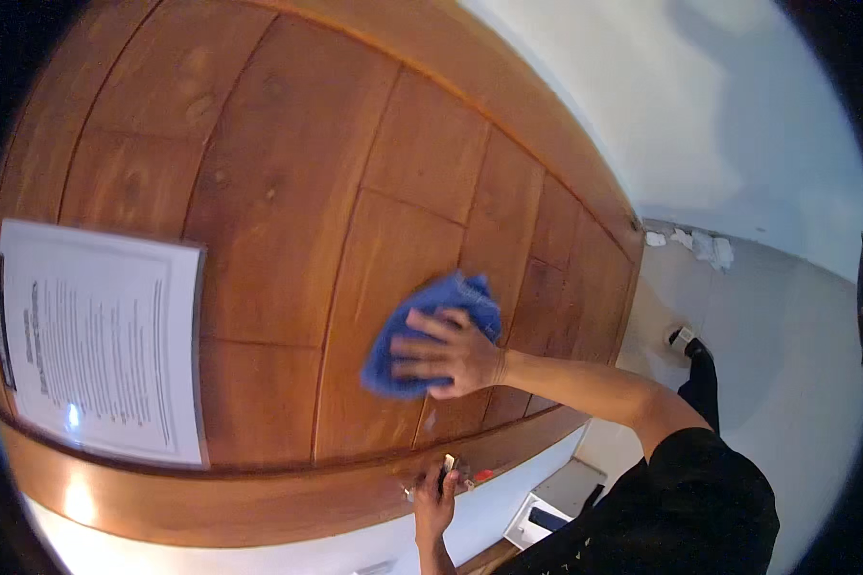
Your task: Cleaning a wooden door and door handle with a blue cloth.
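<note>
A blue cloth (pixel 395 363) lies against the face of a brown wooden door (pixel 280 266). My right hand (pixel 449 353) presses on it from above, fingers spread and slightly blurred. Light lettering shows on part of the cloth. Near the door's lower edge in the picture, my left hand (pixel 437 492) has its fingers around a metal door handle (pixel 449 462), whose shape is mostly hidden by them. Beside that hand is a small red object (pixel 483 475), too small to identify.
A printed sheet (pixel 108 345) is fixed to the door at the left, with a dark strip at its edge. White wall borders the door frame. Pale floor (pixel 748 352) shows at right, with crumpled white pieces (pixel 703 248) and a foot (pixel 682 336). A white box-like object (pixel 539 519) stands below.
</note>
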`<state>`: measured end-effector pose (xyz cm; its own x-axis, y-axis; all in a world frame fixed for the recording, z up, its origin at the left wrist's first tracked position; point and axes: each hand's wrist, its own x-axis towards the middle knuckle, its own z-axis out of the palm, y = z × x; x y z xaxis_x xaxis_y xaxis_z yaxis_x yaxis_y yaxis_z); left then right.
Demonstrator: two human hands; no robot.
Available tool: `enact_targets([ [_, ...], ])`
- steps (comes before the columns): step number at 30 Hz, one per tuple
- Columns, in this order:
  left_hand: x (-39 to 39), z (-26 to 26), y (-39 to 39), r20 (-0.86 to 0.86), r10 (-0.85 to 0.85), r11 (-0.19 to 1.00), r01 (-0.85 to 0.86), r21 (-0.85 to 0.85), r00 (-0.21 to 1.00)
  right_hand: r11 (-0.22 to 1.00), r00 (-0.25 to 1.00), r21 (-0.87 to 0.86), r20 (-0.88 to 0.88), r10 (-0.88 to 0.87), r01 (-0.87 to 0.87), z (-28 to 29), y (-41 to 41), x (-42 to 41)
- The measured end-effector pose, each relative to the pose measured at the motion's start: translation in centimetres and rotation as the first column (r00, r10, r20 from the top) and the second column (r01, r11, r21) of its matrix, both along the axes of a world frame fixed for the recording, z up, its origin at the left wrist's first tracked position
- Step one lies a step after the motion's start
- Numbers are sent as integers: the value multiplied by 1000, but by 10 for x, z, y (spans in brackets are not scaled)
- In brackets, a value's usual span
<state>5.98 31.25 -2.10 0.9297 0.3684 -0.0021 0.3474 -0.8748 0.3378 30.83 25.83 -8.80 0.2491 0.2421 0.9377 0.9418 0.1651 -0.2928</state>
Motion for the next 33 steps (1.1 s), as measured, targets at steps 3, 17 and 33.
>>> enact_targets([
  [3,3,-1,-5,-13,77,996,-77,-32,997,982,977,64,103,-184,178,-10,-7,42],
  [17,-1,-13,-5,86,93,993,-99,69,992,990,982,-72,157,-107,119,-49,-6,20],
  [33,-24,-41,23,90,142,974,-155,166,986,719,753,429,-627,-200,547,73,-62,195],
])
